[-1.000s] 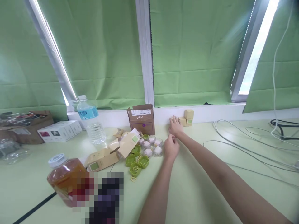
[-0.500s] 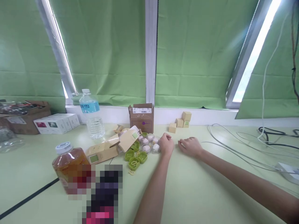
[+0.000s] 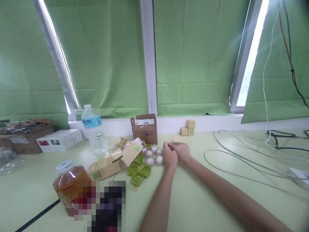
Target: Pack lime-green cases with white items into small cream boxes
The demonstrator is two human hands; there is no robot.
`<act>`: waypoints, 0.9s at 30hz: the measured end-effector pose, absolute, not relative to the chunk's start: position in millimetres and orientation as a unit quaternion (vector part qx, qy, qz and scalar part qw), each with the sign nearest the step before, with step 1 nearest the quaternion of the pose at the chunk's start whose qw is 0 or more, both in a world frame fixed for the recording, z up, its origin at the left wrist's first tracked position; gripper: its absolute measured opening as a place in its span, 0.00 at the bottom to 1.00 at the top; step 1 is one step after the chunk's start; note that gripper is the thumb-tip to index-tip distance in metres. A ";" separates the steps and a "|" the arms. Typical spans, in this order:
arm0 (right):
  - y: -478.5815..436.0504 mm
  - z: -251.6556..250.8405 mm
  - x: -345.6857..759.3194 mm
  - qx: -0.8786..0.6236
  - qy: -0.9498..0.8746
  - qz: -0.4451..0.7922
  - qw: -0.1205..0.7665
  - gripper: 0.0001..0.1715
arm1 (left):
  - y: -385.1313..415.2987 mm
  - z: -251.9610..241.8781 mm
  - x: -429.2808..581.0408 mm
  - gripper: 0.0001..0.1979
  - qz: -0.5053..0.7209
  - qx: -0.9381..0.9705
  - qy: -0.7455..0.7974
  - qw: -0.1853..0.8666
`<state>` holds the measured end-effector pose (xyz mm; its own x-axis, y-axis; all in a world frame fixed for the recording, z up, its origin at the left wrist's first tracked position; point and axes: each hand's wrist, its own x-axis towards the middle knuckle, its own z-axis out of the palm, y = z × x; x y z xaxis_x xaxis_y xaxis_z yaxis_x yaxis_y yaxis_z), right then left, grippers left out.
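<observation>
My left hand (image 3: 169, 157) rests on the pale green table (image 3: 207, 193) with its fingers curled, just right of a cluster of small clear cups (image 3: 152, 155) holding white and pink contents. My right hand (image 3: 183, 152) is pressed up against it, fingers also curled. Whatever the two hands pinch between them is hidden. A small tan cube box (image 3: 177, 139) lies right behind the hands. Two or three more tan cube boxes (image 3: 188, 128) are stacked at the window ledge. Green lids (image 3: 139, 169) and flat tan cartons (image 3: 109, 161) lie left of the cups.
A brown cardboard box (image 3: 145, 128) stands behind the cups. A water bottle (image 3: 94, 129), white boxes (image 3: 58, 140) and an amber jar (image 3: 70, 184) are to the left. Cables (image 3: 241, 151) and a white adapter (image 3: 299, 176) lie on the right. Green blinds cover the windows.
My right hand left the tan cubes at the ledge, came back to the table and then slid left against my left hand. One tan cube now lies apart from the stack.
</observation>
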<state>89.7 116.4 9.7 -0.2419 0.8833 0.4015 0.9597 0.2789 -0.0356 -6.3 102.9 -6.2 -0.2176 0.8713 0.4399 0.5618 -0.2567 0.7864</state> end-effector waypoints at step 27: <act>13.8 -7.7 159.9 -0.417 -0.815 0.135 0.380 0.37 | 25.8 -14.2 -22.5 0.16 0.490 0.652 0.463 0.347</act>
<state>159.9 13.8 -7.7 -0.3632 0.7821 0.5064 0.5776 0.6155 -0.5362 -22.5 25.8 -14.2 0.0907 0.9437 0.3182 0.2630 -0.3308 0.9063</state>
